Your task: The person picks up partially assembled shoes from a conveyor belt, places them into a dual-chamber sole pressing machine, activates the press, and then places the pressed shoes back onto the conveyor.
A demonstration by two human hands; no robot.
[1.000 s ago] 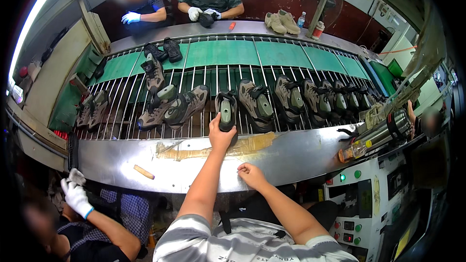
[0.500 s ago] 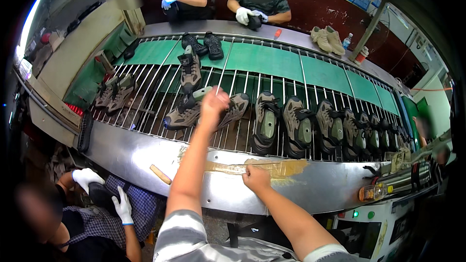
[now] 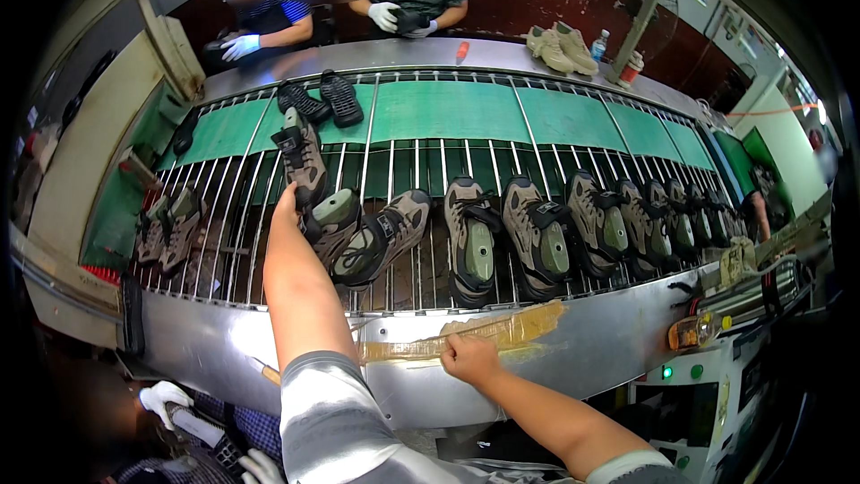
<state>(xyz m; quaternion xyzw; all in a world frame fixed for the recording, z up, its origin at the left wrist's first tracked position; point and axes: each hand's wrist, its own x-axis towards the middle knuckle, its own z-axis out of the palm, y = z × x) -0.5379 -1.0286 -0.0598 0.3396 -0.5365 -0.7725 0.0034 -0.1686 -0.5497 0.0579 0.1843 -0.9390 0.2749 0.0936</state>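
My left hand (image 3: 286,204) reaches over the rack and is closed at the lower end of a grey-brown shoe (image 3: 303,157); most of its fingers are hidden behind the shoe. Beside my wrist, a second shoe with a green last (image 3: 335,210) is partly covered by my forearm. To its right a tilted shoe (image 3: 394,229) lies with its toe up and to the right. My right hand (image 3: 470,358) is a fist, resting on the brown tape (image 3: 528,321) along the metal ledge, with nothing visible in it.
A row of shoes on lasts (image 3: 537,233) runs along the rack's right side. Black sandal-like shoes (image 3: 340,100) lie on the green belt (image 3: 448,112). At left stand more shoes (image 3: 182,229). Co-workers sit opposite and at lower left. A bottle (image 3: 697,332) lies at the ledge's right end.
My left hand has moved left, from above the two nearer shoes to the upright shoe's lower end. My right fist stays on the tape. The whole view has shifted slightly.
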